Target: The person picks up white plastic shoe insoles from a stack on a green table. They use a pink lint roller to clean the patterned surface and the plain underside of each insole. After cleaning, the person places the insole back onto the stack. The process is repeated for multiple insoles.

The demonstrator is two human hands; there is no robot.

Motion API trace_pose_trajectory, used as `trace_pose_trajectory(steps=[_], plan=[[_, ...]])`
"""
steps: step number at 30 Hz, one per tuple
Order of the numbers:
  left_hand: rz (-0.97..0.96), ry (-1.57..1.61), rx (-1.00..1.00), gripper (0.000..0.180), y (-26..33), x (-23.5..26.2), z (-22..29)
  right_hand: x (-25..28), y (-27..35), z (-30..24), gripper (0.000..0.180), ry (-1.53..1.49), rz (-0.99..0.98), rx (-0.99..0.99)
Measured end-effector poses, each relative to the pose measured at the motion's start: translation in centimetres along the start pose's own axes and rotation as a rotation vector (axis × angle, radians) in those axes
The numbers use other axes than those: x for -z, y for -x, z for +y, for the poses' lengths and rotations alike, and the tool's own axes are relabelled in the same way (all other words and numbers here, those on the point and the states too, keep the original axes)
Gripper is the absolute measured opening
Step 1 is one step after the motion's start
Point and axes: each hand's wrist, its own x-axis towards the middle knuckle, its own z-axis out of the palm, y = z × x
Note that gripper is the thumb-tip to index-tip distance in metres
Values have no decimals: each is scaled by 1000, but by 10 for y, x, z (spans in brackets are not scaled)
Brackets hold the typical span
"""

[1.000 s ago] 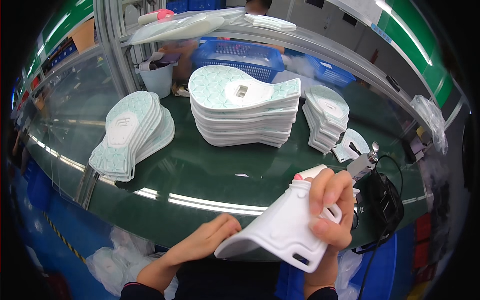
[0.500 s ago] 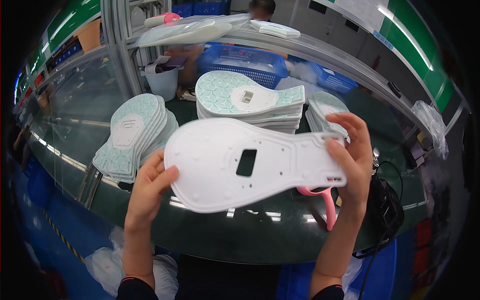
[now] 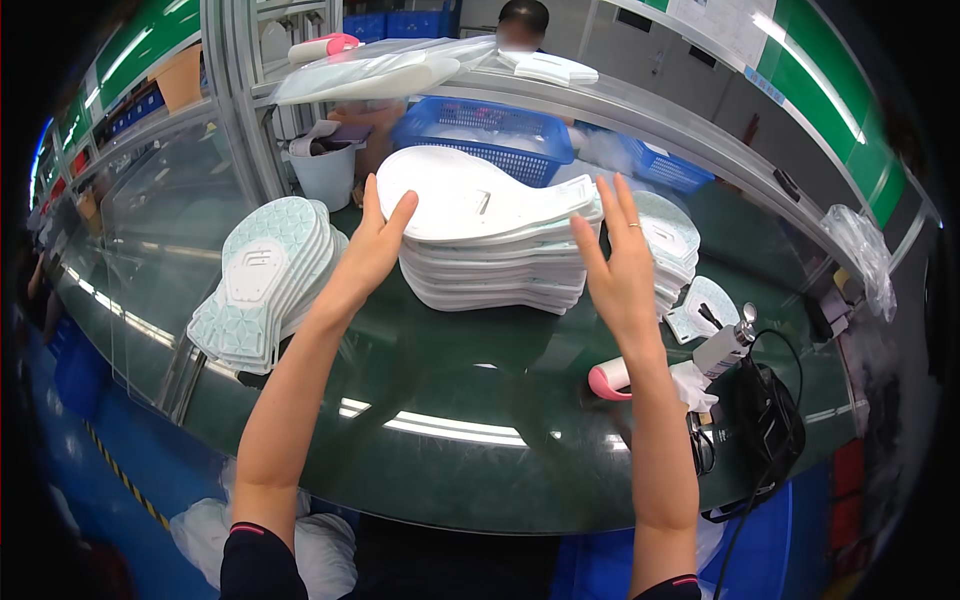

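1. We work at a green table point(image 3: 480, 470) that curves from left to right across the view.
2. The middle stack point(image 3: 495, 250) of white sole-shaped sheets sits at the far centre of it. Its top sheet point(image 3: 470, 195) lies flat, long axis running left to right, broad end left and narrow end right.
3. A second stack point(image 3: 262, 285), pale green and patterned, leans fanned out at the left; a third point(image 3: 668, 235) sits right of the middle one.
4. Our left hand point(image 3: 372, 245) is open, fingers straight, its fingertips touching the top sheet's left edge; it grips nothing.
5. Our right hand point(image 3: 620, 268) is open and spread, just near of the stack's right end, holding nothing; we cannot tell whether it touches.
6. The stack lies between and just beyond both hands, with the left nearer.
7. A pink tool point(image 3: 608, 380) lies near right.
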Motion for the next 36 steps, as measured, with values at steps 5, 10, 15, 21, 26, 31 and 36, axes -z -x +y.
trace_pose_trajectory(steps=[5,10,15,21,26,31,36], plan=[[37,-78,-71,83,-22,-8,-10,-14,9,-4,54,12,-27,8],[-94,-52,23,79,-30,5,0,-7,9,-5,54,-47,-23,-60],[130,-492,-19,73,-15,54,-32,24,33,-37,48,-96,-24,-80],[397,-1304,63,52,7,118,-103,48,90,-70,45,-256,-263,-160],[306,-1480,-337,34,10,114,-107,47,117,-82,39,-375,-307,-242],[310,-1225,-296,27,18,144,-80,44,144,-91,35,-512,-383,-343],[632,-942,-357,28,52,133,-7,42,158,-98,33,-572,-424,-396]])
